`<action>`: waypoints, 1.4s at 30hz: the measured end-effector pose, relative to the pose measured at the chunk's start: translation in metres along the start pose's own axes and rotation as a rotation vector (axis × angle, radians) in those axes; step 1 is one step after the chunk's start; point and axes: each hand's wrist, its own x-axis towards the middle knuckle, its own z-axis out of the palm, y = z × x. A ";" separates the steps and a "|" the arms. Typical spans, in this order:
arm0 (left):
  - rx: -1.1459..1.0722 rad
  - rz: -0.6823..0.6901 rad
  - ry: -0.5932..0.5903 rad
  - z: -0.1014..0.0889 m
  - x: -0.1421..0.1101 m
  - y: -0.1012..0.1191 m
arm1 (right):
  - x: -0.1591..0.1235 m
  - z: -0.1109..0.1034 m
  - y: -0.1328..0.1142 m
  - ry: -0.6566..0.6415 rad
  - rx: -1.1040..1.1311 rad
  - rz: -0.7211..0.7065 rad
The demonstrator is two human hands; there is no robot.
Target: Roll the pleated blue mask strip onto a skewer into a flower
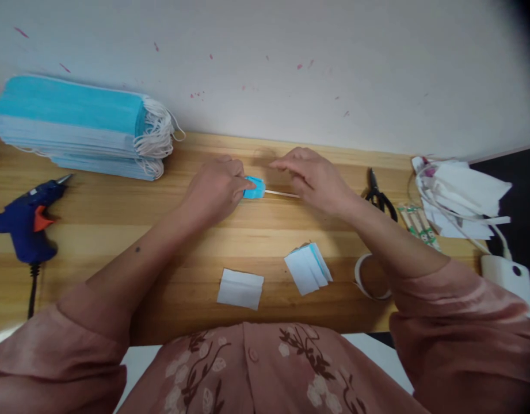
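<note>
Near the middle of the table, my left hand (217,187) is closed on a small blue piece of mask fabric (256,188), its fingertip pressed on top. A thin pale strip (279,194) sticks out of the fabric to the right and runs up to my right hand (314,178). That hand is slightly blurred; its index finger reaches left above the strip, apart from the thumb, and I see nothing held between them. Closer to me lie a white fabric rectangle (240,288) and a small stack of cut white-and-blue pieces (307,269).
A thick pile of blue masks (75,126) lies at the back left, above a blue glue gun (29,215). On the right are black-handled pliers (377,198), small green-and-tan packets (418,225), a white band ring (360,276), white scraps (467,192) and a white power block (508,279).
</note>
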 end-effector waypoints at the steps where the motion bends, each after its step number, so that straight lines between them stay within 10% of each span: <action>1: -0.013 -0.004 0.000 0.001 0.000 -0.001 | -0.004 -0.003 0.000 -0.024 -0.046 0.026; 9: -0.148 -0.160 0.274 -0.037 0.003 0.006 | -0.017 0.000 -0.017 -0.233 -0.278 0.214; 16: -0.239 -0.240 0.425 -0.094 -0.023 0.030 | -0.009 -0.024 -0.004 -0.182 0.190 0.398; 23: -0.506 -0.416 0.331 -0.080 -0.045 0.048 | -0.019 -0.038 -0.025 -0.123 0.766 0.342; 32: -0.948 -0.597 0.221 -0.060 -0.031 0.084 | -0.037 -0.051 -0.068 -0.125 0.905 0.251; 42: -1.255 -0.429 0.272 -0.065 -0.014 0.115 | -0.052 -0.043 -0.095 -0.204 0.950 0.176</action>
